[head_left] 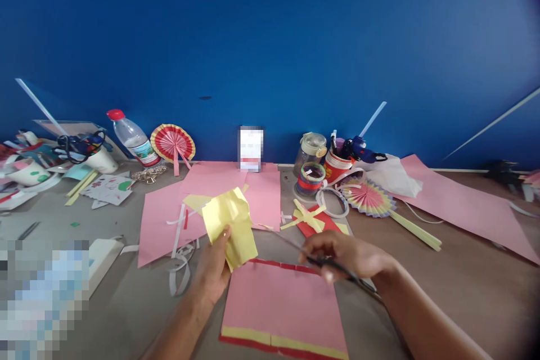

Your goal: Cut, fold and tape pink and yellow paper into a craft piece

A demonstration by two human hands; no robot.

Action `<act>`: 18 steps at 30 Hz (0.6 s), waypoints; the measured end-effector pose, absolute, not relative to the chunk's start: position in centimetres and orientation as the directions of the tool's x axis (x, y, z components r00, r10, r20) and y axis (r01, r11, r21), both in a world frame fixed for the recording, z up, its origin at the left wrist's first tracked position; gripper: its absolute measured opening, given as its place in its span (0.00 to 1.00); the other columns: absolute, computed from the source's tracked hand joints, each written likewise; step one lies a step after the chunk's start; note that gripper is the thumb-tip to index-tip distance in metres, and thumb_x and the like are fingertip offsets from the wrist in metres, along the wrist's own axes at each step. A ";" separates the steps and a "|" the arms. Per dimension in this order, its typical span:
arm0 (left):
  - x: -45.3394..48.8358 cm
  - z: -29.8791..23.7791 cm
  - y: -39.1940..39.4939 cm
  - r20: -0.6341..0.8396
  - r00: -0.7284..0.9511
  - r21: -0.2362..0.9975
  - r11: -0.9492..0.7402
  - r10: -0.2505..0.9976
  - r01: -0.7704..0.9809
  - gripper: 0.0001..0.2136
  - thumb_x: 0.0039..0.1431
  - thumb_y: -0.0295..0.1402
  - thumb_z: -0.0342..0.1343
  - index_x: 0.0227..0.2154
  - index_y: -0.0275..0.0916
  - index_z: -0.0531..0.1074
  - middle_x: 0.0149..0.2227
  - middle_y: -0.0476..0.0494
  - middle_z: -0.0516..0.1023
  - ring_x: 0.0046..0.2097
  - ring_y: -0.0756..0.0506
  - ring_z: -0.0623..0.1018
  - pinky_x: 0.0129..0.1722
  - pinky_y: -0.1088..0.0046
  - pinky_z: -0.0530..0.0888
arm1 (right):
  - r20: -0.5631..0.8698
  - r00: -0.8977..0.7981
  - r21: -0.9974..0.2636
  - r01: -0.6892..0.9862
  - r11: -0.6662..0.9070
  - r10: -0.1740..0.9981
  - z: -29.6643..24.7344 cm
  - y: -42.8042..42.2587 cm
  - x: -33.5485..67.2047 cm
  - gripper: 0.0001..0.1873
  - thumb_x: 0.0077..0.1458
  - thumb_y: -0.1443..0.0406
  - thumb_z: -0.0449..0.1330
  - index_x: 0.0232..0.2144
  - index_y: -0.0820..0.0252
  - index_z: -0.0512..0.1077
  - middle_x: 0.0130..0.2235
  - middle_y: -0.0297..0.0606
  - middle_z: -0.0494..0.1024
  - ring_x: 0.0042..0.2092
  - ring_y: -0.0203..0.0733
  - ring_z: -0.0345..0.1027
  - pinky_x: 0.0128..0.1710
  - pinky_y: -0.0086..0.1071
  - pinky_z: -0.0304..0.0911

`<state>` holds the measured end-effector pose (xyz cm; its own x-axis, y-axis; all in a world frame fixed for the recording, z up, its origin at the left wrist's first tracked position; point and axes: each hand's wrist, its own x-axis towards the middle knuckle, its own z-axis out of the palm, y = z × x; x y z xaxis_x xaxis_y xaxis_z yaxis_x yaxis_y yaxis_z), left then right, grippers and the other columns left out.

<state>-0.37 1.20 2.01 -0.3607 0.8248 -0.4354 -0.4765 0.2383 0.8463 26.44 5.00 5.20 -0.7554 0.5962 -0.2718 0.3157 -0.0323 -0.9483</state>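
Observation:
My left hand (pixel 216 261) pinches a creased piece of yellow paper (pixel 236 225) between thumb and fingers, raised over the desk. Scissors with dark handles (pixel 337 269) are in my right hand (pixel 348 253); their thin blade points left towards the yellow paper, apart from it, and motion blurs them. Below and between both hands lies a pink sheet (pixel 282 301) with red strips on its far and near edges and a yellow band along the near one. Beyond my right hand, pale yellow strips (pixel 310 215) cross over a red piece of paper (pixel 324 225).
More pink sheets (pixel 253 197) lie behind, with white tape scraps (pixel 180 273) at left. Along the blue wall stand a bottle (pixel 137 138), a red-and-yellow paper fan (pixel 172 143), a jar (pixel 312 149) and a red cup of tools (pixel 337 166). Another fan (pixel 367 197) lies right.

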 end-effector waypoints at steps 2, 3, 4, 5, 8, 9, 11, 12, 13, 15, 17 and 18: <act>-0.4 2.2 1.2 -0.488 -0.347 0.820 0.283 0.801 -0.498 0.11 0.53 0.32 0.63 0.40 0.39 0.75 0.35 0.41 0.82 0.29 0.45 0.80 0.25 0.72 0.76 | -0.336 -0.721 -0.893 0.448 0.038 0.605 4.9 4.4 25.1 0.19 0.44 0.54 0.66 0.38 0.58 0.76 0.25 0.29 0.65 0.26 0.34 0.55 0.24 0.27 0.51; -0.5 2.2 1.2 -0.511 -0.342 0.807 0.303 0.789 -0.507 0.11 0.55 0.32 0.61 0.42 0.39 0.74 0.37 0.41 0.81 0.31 0.45 0.81 0.27 0.73 0.76 | -0.352 -0.702 -0.875 0.481 0.049 0.619 4.7 4.2 24.5 0.18 0.45 0.56 0.66 0.38 0.59 0.75 0.24 0.29 0.63 0.26 0.33 0.54 0.24 0.27 0.50; -0.5 2.3 1.2 -0.526 -0.339 0.798 0.315 0.780 -0.513 0.12 0.57 0.31 0.60 0.44 0.39 0.73 0.37 0.41 0.81 0.33 0.45 0.81 0.30 0.73 0.77 | -0.364 -0.690 -0.867 0.497 0.044 0.625 4.4 4.1 23.9 0.17 0.46 0.57 0.66 0.38 0.59 0.75 0.23 0.28 0.62 0.26 0.33 0.53 0.24 0.27 0.50; -0.4 2.3 1.1 -0.537 -0.335 0.792 0.325 0.774 -0.518 0.12 0.58 0.31 0.59 0.45 0.39 0.72 0.38 0.41 0.81 0.35 0.45 0.81 0.32 0.73 0.77 | -0.373 -0.685 -0.865 0.500 0.031 0.626 4.1 4.0 23.4 0.17 0.47 0.58 0.65 0.38 0.60 0.74 0.23 0.27 0.61 0.26 0.32 0.53 0.24 0.27 0.49; -0.1 2.5 1.0 -0.538 -0.316 0.783 0.325 0.782 -0.530 0.11 0.59 0.32 0.58 0.45 0.39 0.72 0.39 0.40 0.81 0.38 0.44 0.81 0.36 0.72 0.78 | -0.376 -0.654 -0.865 0.501 0.004 0.657 3.5 3.8 22.3 0.14 0.48 0.58 0.64 0.36 0.60 0.73 0.22 0.27 0.60 0.25 0.32 0.52 0.23 0.26 0.48; 0.0 2.5 0.9 -0.537 -0.308 0.781 0.325 0.785 -0.534 0.10 0.59 0.32 0.58 0.44 0.39 0.73 0.39 0.40 0.81 0.39 0.43 0.81 0.36 0.72 0.78 | -0.373 -0.639 -0.865 0.502 -0.002 0.673 3.4 3.7 21.9 0.13 0.48 0.58 0.64 0.35 0.60 0.72 0.22 0.27 0.61 0.25 0.32 0.52 0.23 0.27 0.48; 0.3 2.6 0.8 -0.544 -0.288 0.769 0.330 0.788 -0.548 0.09 0.60 0.32 0.57 0.43 0.38 0.73 0.40 0.40 0.81 0.39 0.42 0.82 0.36 0.71 0.78 | -0.371 -0.614 -0.870 0.492 -0.030 0.696 3.2 3.5 21.3 0.11 0.49 0.59 0.63 0.32 0.59 0.71 0.22 0.27 0.61 0.24 0.32 0.52 0.23 0.27 0.47; 0.5 2.6 0.7 -0.551 -0.275 0.760 0.337 0.788 -0.556 0.08 0.60 0.33 0.57 0.42 0.38 0.73 0.39 0.39 0.81 0.39 0.42 0.82 0.36 0.70 0.78 | -0.372 -0.607 -0.877 0.477 -0.053 0.702 3.1 3.4 21.0 0.10 0.50 0.59 0.63 0.32 0.59 0.70 0.22 0.27 0.61 0.24 0.32 0.52 0.23 0.27 0.47; 0.6 2.5 0.6 -0.558 -0.257 0.749 0.345 0.789 -0.566 0.08 0.60 0.33 0.56 0.42 0.38 0.73 0.39 0.39 0.81 0.39 0.41 0.82 0.36 0.70 0.78 | -0.372 -0.602 -0.886 0.456 -0.078 0.706 3.0 3.3 20.7 0.10 0.50 0.59 0.63 0.32 0.59 0.70 0.21 0.27 0.62 0.24 0.32 0.52 0.23 0.27 0.47; 0.9 2.3 0.4 -0.567 -0.208 0.724 0.363 0.797 -0.586 0.09 0.60 0.33 0.57 0.41 0.37 0.73 0.38 0.39 0.82 0.39 0.40 0.82 0.36 0.69 0.78 | -0.364 -0.598 -0.904 0.411 -0.117 0.714 2.8 3.1 20.2 0.11 0.49 0.59 0.63 0.32 0.59 0.70 0.22 0.27 0.63 0.25 0.32 0.53 0.23 0.28 0.48; 1.1 2.1 0.2 -0.575 -0.174 0.705 0.376 0.799 -0.601 0.09 0.59 0.34 0.58 0.41 0.37 0.73 0.36 0.38 0.82 0.39 0.39 0.82 0.36 0.68 0.78 | -0.350 -0.589 -0.918 0.372 -0.140 0.728 2.5 3.0 19.8 0.12 0.49 0.59 0.64 0.32 0.59 0.69 0.22 0.28 0.63 0.25 0.32 0.54 0.24 0.28 0.49; 1.2 2.0 0.1 -0.578 -0.166 0.698 0.378 0.799 -0.608 0.10 0.59 0.34 0.58 0.42 0.36 0.73 0.36 0.38 0.82 0.38 0.40 0.82 0.36 0.68 0.78 | -0.341 -0.583 -0.923 0.357 -0.145 0.737 2.3 3.0 19.7 0.12 0.49 0.58 0.64 0.32 0.60 0.69 0.23 0.28 0.63 0.25 0.32 0.54 0.24 0.28 0.49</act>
<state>1.20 0.10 1.96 -0.1659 0.7991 -0.5779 -0.6082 0.3784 0.6978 19.69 2.98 2.34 -0.5830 0.7374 -0.3411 0.3568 -0.1447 -0.9229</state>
